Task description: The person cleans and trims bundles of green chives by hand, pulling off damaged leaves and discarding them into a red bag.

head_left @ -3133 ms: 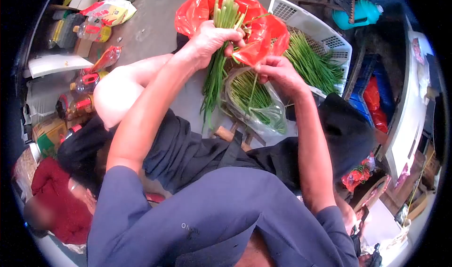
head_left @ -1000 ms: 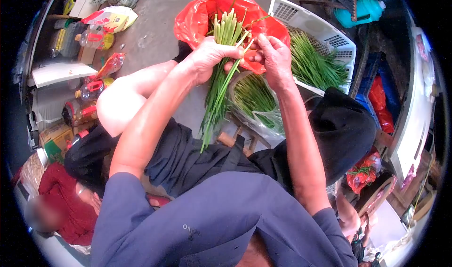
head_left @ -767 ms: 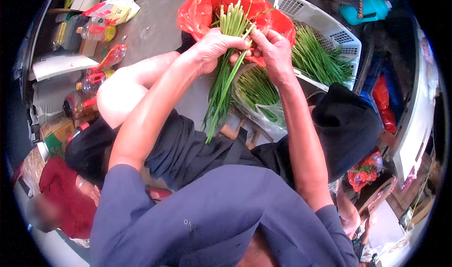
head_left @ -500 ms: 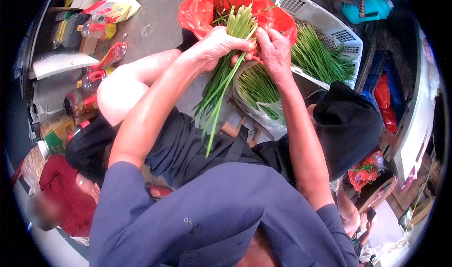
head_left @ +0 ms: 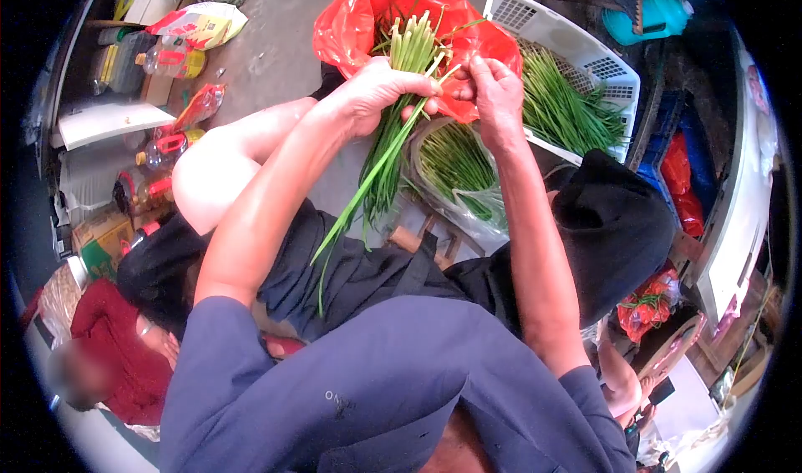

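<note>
My left hand [head_left: 376,89] is closed round a bunch of garlic chives [head_left: 413,45], pale stem ends up and green leaves hanging towards my lap. One chive slants out past the left thumb, its pale end close to my right hand [head_left: 496,93]. The right fingers are drawn together in a pinch; what lies between them is too small to make out. Both hands are over the near rim of a red plastic bag [head_left: 341,24], which has loose green scraps inside. Below the right hand, more chives [head_left: 455,160] lie in a clear plastic bag [head_left: 489,199].
A white crate [head_left: 576,30] with a pile of chives [head_left: 568,110] stands to the right. Oil bottles [head_left: 171,58] and packets line the left side. A co-worker in a dark red sleeve [head_left: 125,348] is at the lower left; another person's hand [head_left: 647,387] shows at the lower right.
The slanting chive has swung, its leaf tip now further left over my lap. My right hand has moved slightly right and down, away from the left thumb.
</note>
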Demonstrator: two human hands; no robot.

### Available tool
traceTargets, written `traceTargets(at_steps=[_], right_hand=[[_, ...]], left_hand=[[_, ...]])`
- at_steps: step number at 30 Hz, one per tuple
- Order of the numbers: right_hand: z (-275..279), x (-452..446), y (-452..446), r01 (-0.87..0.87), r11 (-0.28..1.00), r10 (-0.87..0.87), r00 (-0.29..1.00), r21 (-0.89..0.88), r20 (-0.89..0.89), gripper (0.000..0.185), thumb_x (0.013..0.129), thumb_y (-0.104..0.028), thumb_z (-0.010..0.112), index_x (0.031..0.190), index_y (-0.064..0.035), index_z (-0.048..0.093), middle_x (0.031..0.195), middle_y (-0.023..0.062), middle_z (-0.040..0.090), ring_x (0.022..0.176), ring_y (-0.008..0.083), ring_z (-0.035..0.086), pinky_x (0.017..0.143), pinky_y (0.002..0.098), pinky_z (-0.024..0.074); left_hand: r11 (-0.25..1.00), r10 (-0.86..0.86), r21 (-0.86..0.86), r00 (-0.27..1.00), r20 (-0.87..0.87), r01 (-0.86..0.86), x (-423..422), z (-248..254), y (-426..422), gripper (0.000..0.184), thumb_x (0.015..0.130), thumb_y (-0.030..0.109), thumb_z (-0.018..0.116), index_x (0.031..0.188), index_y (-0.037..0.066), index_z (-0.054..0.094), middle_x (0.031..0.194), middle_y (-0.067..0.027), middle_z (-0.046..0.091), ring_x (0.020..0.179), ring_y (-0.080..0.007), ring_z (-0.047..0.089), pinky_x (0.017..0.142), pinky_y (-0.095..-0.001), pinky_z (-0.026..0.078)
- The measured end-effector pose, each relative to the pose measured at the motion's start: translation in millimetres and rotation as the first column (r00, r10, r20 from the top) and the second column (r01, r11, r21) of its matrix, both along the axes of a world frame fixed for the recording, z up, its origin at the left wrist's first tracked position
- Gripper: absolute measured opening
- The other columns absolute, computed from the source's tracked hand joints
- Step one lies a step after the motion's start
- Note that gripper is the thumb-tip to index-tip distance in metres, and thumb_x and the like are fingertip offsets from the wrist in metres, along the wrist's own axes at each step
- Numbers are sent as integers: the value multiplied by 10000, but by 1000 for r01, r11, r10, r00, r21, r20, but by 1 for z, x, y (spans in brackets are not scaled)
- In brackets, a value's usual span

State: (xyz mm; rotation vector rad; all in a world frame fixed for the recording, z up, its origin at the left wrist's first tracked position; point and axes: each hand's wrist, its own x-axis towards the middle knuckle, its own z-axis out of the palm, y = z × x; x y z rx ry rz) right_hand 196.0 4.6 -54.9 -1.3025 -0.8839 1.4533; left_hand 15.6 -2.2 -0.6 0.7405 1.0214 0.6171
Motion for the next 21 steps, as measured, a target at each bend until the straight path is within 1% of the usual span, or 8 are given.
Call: traceTargets(at_steps=[3, 8, 11, 13, 15, 18, 19, 21], right_hand=[[3, -5, -2, -50, 998, 48, 995, -22, -82, 278, 939, -253, 552, 920, 16, 622, 787, 62, 640, 558, 86, 563, 551, 220, 474], [6, -7, -4, -126, 991, 128, 989, 35, -70, 276, 936, -257, 565, 905, 9, 631, 781, 61, 645, 565, 83, 569, 536, 223, 462], [-4, -5, -4, -162, 985, 158, 984, 51, 76, 265, 925, -238, 571, 863, 12, 632, 745, 51, 636, 570, 85, 570, 526, 235, 460], [-13, 3, -4, -66, 998, 64, 981, 2, 182, 200, 918, -200, 588, 873, -10, 629, 755, 30, 628, 574, 70, 532, 549, 200, 438], [-20, 19, -7, -114, 990, 126, 979, -81, 162, 193, 902, -210, 605, 857, -23, 625, 738, 24, 620, 572, 74, 533, 544, 207, 439], [-41, 31, -15, -570, 760, 628, 768, -311, 126, 197, 876, -232, 627, 821, -44, 611, 711, 5, 593, 577, 80, 534, 536, 226, 444], [-68, 33, -22, -645, 707, 697, 704, -290, 137, 195, 875, -222, 619, 803, -41, 606, 656, 1, 572, 543, 95, 527, 501, 241, 436], [-116, 37, -39, -700, 652, 749, 536, -291, 389, 184, 854, -193, 611, 768, -30, 610, 595, 17, 558, 512, 118, 531, 471, 267, 437]], left_hand=[[999, 48, 8, 999, -5, -48, 3, 3, 0, 126, 818, 119, 653, 910, 36, 628, 717, -36, 642, 582, -70, 562, 468, -179, 380], [999, 40, 5, 999, 1, -40, 1, -1, 0, 126, 823, 130, 651, 901, 33, 634, 725, -36, 642, 577, -78, 556, 482, -189, 386], [999, 50, -1, 998, 31, -50, -1, 5, 1, 137, 825, 148, 651, 898, 32, 638, 719, -37, 635, 582, -80, 555, 497, -205, 409], [1000, 30, 0, 998, 49, -30, -8, 8, 7, 155, 841, 148, 640, 924, 17, 632, 737, -49, 632, 611, -96, 569, 535, -224, 462], [995, 85, -52, 992, 97, -81, -13, 10, 10, 176, 855, 142, 628, 955, -2, 619, 748, -48, 627, 613, -104, 571, 567, -241, 484], [991, 130, -30, 981, 142, -127, -18, 14, 12, 188, 853, 139, 636, 970, -7, 617, 752, -58, 633, 627, -124, 603, 605, -267, 518], [989, 145, -18, 977, 154, -144, -19, 17, 12, 172, 845, 148, 648, 942, 6, 639, 749, -69, 653, 622, -124, 620, 583, -248, 519], [986, 161, 26, 979, 122, -165, -17, 25, 11, 179, 848, 151, 645, 956, 8, 633, 755, -73, 653, 625, -126, 622, 580, -254, 519]])
